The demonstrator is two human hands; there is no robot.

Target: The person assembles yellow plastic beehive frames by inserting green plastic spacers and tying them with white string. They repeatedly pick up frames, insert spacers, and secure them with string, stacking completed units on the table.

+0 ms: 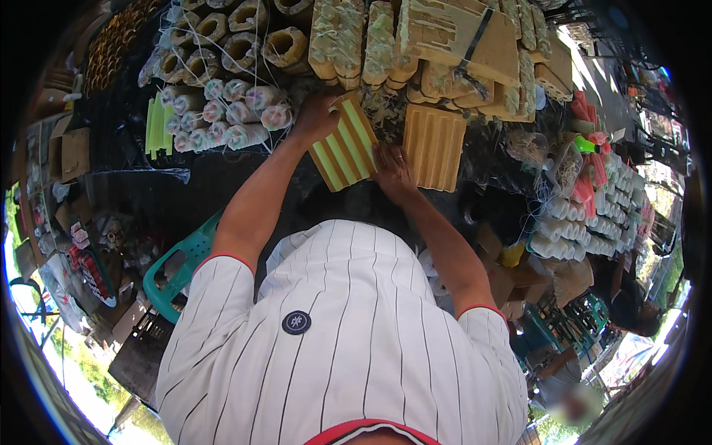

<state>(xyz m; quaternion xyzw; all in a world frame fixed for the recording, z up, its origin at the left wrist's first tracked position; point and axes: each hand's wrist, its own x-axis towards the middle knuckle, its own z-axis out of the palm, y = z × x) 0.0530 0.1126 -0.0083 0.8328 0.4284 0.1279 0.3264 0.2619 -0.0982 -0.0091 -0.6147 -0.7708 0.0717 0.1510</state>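
Gripping the yellow-green ribbed pack [345, 144] at its top corner, the left hand [315, 119] had its fingers curled over the edge, prob. to tilt it off the dark tabletop [185, 185]. The right hand [393, 172] lay flat on the pack's lower right edge, fingers spread, steadying it. The pack sat tilted btwn both hands, just beside an orange ribbed pack [434, 147]. Wrapped rolls [230, 111] lay to the left, and stacked bundles [445, 52] sat behind, w/ a teal plastic chair [178, 271] below.
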